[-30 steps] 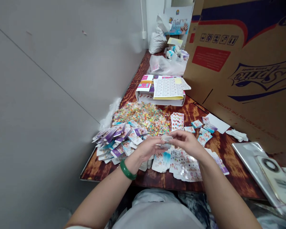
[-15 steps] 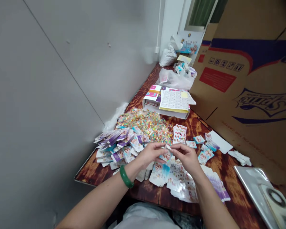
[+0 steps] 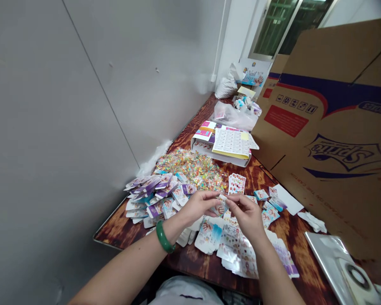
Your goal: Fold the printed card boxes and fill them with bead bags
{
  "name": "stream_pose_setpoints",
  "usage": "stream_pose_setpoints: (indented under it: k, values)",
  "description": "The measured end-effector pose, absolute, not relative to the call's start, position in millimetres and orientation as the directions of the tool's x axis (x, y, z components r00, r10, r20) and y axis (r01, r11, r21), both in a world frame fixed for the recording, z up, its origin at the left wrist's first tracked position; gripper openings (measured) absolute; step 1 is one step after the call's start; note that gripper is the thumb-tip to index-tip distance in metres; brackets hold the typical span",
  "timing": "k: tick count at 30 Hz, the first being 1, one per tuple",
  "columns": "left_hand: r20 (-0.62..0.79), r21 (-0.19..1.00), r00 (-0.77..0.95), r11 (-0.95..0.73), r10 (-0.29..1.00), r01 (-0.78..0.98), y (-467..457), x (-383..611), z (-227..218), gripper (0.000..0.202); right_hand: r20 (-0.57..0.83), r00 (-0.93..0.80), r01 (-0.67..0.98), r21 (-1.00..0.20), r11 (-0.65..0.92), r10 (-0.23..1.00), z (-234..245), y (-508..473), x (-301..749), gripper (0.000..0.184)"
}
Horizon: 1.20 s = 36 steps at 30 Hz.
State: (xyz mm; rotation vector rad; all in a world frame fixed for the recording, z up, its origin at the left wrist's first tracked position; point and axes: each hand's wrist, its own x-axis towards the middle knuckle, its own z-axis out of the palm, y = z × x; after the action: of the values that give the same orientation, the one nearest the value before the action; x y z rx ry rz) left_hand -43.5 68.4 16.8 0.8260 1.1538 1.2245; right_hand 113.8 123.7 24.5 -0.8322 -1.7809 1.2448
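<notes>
Both my hands meet over the near part of the table, around a small printed card box [image 3: 221, 208] with a picture of a hand on it. My left hand [image 3: 200, 206], with a green bangle [image 3: 164, 237] at the wrist, grips the box from the left. The thumb and fingers of my right hand [image 3: 246, 212] pinch its white top end. Below them lie a stack of blue-and-white printed cards [image 3: 208, 235] and a fan of glossy sticker sheets [image 3: 238, 250]. Purple-edged cards [image 3: 284, 256] show beyond my right forearm.
A heap of flat boxes [image 3: 158, 195] lies at left beside colourful small plastic packets [image 3: 193, 167]. Several small filled boxes [image 3: 271, 201] lie at right. Behind stands an open carton with sheets [image 3: 230, 142]. A large cardboard box [image 3: 336, 127] borders the right; a phone [image 3: 357, 275] lies near.
The view has tilted up and shifted slightly. My hands stay together on the small box, with the right fingers still at its top end.
</notes>
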Motion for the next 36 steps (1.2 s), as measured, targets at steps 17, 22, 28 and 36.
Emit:
stream_pose_setpoints:
  k: [17, 22, 28, 36]
  values:
    - [-0.304, 0.896, -0.073, 0.259, 0.950, -0.360, 63, -35, 27, 0.037, 0.481, -0.466, 0.164, -0.778, 0.607, 0.742, 18, 108, 116, 0.020]
    - [-0.392, 0.886, 0.039, 0.389, 0.919, -0.254, 63, -41, 23, 0.048, 0.248, -0.332, 0.224, -0.917, 0.331, 0.910, 8, 144, 145, 0.023]
    - [-0.420, 0.885, 0.009, 0.412, 0.907, -0.215, 62, -57, 16, 0.042, 0.153, 0.103, 0.643, -0.764, 0.051, 0.983, -8, 196, 207, 0.026]
    - [-0.381, 0.899, 0.051, 0.383, 0.923, -0.211, 66, -46, 5, 0.039, 0.000, 0.014, 0.750, -0.661, -0.010, 1.000, -48, 164, 140, 0.036]
